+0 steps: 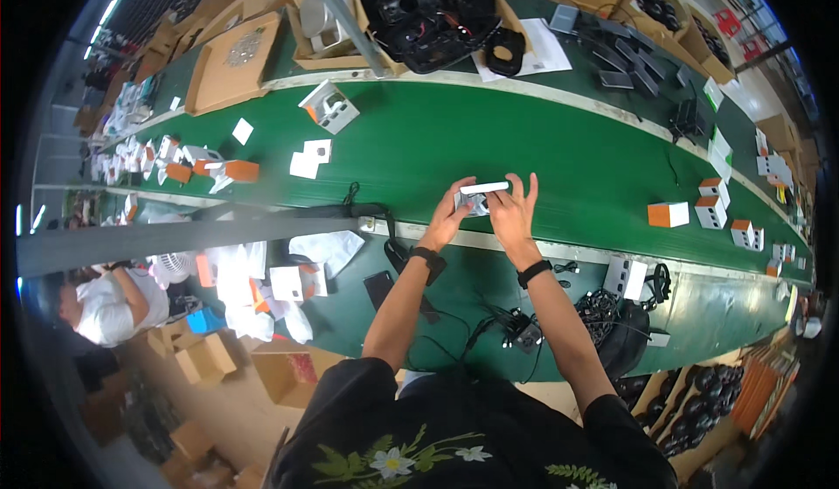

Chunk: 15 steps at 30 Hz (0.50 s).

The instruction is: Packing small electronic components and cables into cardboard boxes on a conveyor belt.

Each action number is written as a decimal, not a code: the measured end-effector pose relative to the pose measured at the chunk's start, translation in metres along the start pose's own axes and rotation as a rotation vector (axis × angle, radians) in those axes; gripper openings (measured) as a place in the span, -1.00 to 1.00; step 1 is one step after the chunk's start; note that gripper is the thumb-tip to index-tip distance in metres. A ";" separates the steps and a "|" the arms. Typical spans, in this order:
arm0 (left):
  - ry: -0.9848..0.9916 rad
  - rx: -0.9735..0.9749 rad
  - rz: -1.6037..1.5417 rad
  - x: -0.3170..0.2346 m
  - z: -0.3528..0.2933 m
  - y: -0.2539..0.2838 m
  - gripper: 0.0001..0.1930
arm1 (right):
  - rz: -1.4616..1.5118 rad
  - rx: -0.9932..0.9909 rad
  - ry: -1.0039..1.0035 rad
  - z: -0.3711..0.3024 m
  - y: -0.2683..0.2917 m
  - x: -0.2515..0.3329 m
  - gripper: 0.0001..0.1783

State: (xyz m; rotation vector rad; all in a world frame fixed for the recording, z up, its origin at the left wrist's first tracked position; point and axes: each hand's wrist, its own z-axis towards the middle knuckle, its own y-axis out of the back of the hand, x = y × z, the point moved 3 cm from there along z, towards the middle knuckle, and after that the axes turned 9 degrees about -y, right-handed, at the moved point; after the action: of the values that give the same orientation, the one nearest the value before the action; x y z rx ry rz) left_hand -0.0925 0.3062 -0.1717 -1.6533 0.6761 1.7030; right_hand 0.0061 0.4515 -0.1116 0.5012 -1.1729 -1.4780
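Over the green conveyor belt [594,144], both hands meet in front of me. My left hand [447,220] is closed around the side of a small grey-and-white item [474,204] that looks like a little open box; its inside is too small to make out. Across its top lies a thin white flat piece [485,188], edge-on to me. My right hand [513,213] pinches the right end of that piece between thumb and fingers, with its outer fingers raised and apart. A dark band circles each wrist.
Orange-and-white boxes [669,215] stand at the belt's right, more at its left. A grey-white box [330,107] and white cards [305,164] lie on the belt. Cables [516,323] and a black phone-like slab [379,291] rest on the near table. A grey bar [192,239] crosses at left.
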 end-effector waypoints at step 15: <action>-0.163 -0.203 -0.044 0.009 0.017 -0.024 -0.60 | 0.447 -0.100 -0.478 -0.065 -0.009 -0.023 -0.49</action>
State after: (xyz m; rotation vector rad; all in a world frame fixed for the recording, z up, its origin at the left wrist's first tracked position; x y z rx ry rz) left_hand -0.0850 0.3352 -0.1778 -1.6281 0.3970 1.9015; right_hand 0.0614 0.4460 -0.1528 -0.1947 -1.4558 -1.2833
